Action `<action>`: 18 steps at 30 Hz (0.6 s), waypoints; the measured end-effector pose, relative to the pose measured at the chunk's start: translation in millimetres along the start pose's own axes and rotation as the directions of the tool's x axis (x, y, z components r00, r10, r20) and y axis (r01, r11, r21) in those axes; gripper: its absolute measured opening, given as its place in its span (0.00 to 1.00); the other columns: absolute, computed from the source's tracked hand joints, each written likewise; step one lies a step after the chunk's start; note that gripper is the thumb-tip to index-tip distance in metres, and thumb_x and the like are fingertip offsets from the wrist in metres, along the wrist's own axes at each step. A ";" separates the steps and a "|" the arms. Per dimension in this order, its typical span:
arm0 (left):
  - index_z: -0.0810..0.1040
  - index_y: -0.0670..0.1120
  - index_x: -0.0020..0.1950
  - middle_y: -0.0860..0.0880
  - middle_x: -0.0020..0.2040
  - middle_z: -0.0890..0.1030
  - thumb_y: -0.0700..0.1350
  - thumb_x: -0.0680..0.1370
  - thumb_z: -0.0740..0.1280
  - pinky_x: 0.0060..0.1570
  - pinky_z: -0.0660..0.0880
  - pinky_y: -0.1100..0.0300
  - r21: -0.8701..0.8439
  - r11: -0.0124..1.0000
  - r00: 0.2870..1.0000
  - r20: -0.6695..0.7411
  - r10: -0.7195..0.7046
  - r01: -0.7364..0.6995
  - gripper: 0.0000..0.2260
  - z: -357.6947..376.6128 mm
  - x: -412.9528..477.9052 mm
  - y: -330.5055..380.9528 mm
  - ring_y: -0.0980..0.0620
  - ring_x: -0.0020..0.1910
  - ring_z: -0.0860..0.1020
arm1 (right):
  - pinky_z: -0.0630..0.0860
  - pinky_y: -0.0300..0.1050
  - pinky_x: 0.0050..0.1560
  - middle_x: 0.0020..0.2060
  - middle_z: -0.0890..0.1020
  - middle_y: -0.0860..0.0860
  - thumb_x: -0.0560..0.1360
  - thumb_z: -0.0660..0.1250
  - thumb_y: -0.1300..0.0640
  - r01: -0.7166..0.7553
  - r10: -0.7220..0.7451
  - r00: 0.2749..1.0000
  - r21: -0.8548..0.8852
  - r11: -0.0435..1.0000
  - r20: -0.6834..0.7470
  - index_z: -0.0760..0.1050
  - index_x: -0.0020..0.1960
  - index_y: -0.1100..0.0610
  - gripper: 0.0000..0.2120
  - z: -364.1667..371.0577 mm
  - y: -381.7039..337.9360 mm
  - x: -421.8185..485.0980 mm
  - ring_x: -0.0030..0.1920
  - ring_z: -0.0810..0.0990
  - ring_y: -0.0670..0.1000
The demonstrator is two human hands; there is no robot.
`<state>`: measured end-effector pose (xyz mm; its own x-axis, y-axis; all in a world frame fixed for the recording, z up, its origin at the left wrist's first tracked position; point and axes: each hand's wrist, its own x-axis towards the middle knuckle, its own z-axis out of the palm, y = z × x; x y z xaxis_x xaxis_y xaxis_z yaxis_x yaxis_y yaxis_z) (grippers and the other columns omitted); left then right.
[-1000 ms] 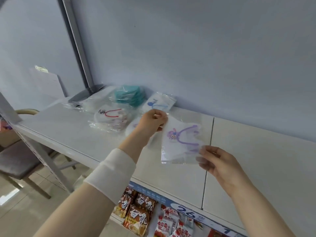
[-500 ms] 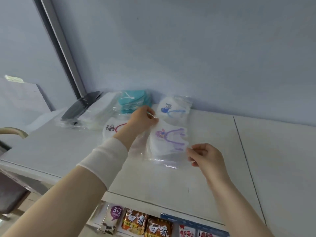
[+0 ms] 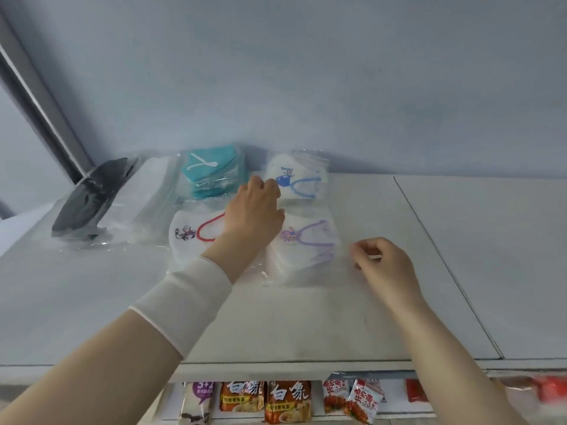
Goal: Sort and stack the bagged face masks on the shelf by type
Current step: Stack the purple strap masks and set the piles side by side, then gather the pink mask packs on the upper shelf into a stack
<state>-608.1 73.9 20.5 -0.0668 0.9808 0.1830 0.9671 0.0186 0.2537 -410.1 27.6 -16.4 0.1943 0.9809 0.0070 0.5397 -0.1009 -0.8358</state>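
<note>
1. Hanging under the front lip of the shelf (image 3: 306, 329), nearer than the purple-strap mask bag (image 3: 306, 243), is a row of snack packets (image 3: 288, 403).
2. The purple-strap mask bag lies flat on the shelf on top of a pile of similar white masks.
3. The right hand (image 3: 382, 263) is at that bag's right edge with its fingers curled and thumb against forefinger. The clear film is too blurred to tell whether the grip has hold of it.
4. The left hand (image 3: 254, 216), with a white sleeve (image 3: 184, 305) on the forearm, reaches over the bag's far left corner. Its back faces the camera and its fingers curl down out of sight, so I cannot tell what its grip holds.
5. Just left of the purple-strap bag, touching it, lies the red-strap mask bag (image 3: 190, 237).
6. Just behind the purple-strap bag sits the blue-strap mask bag (image 3: 299, 182).
7. Behind and to the left are the teal masks (image 3: 211, 176).
8. Farther left lie a stack of white masks (image 3: 150, 194) and then black masks (image 3: 89, 197).
9. A pale blue wall (image 3: 306, 75) rises behind them all.
</note>
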 end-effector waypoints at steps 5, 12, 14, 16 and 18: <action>0.70 0.50 0.67 0.48 0.66 0.70 0.47 0.80 0.59 0.63 0.62 0.57 0.024 0.949 0.943 -0.105 0.316 -0.316 0.16 -11.7 -17.6 26.0 0.47 0.66 0.68 | 0.69 0.44 0.58 0.61 0.74 0.52 0.77 0.63 0.52 0.118 -0.152 0.987 -0.383 0.916 -0.059 0.71 0.64 0.56 0.17 -32.9 23.4 -13.8 0.62 0.73 0.52; 0.59 0.50 0.75 0.49 0.72 0.66 0.50 0.81 0.57 0.68 0.57 0.56 0.134 0.903 0.912 0.085 0.401 -0.409 0.23 2.0 -63.7 102.7 0.48 0.71 0.64 | 0.57 0.53 0.73 0.73 0.61 0.55 0.80 0.55 0.48 0.197 -0.214 0.974 -0.739 0.645 0.073 0.58 0.74 0.56 0.25 -106.0 51.7 -29.5 0.74 0.58 0.56; 0.59 0.49 0.75 0.49 0.73 0.66 0.50 0.81 0.57 0.69 0.57 0.55 0.140 0.895 0.905 0.100 0.412 -0.423 0.23 5.5 -84.8 130.3 0.48 0.72 0.63 | 0.52 0.54 0.74 0.75 0.58 0.55 0.80 0.52 0.46 0.201 -0.196 0.975 -0.793 0.575 0.106 0.55 0.75 0.55 0.26 -134.6 63.7 -40.2 0.76 0.53 0.55; 0.59 0.49 0.75 0.49 0.74 0.65 0.50 0.81 0.57 0.70 0.55 0.55 0.131 0.897 0.905 0.123 0.407 -0.421 0.23 13.7 -113.5 159.8 0.49 0.73 0.62 | 0.48 0.56 0.75 0.76 0.54 0.54 0.80 0.48 0.44 0.195 -0.170 0.978 -0.834 0.516 0.123 0.51 0.76 0.54 0.27 -167.9 80.1 -54.9 0.76 0.49 0.55; 0.58 0.50 0.75 0.50 0.74 0.63 0.50 0.81 0.57 0.71 0.54 0.55 0.140 0.899 0.906 0.157 0.394 -0.415 0.23 25.9 -146.9 189.4 0.49 0.74 0.60 | 0.45 0.57 0.75 0.76 0.51 0.53 0.81 0.46 0.43 0.196 -0.152 0.979 -0.849 0.490 0.139 0.48 0.76 0.54 0.28 -202.5 101.1 -71.6 0.77 0.45 0.55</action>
<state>-408.8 -61.7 17.0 0.3588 0.9261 0.1163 0.9315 -0.3632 0.0186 -203.5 -86.5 9.7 -0.0055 0.9983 0.0578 0.9983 0.0021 0.0577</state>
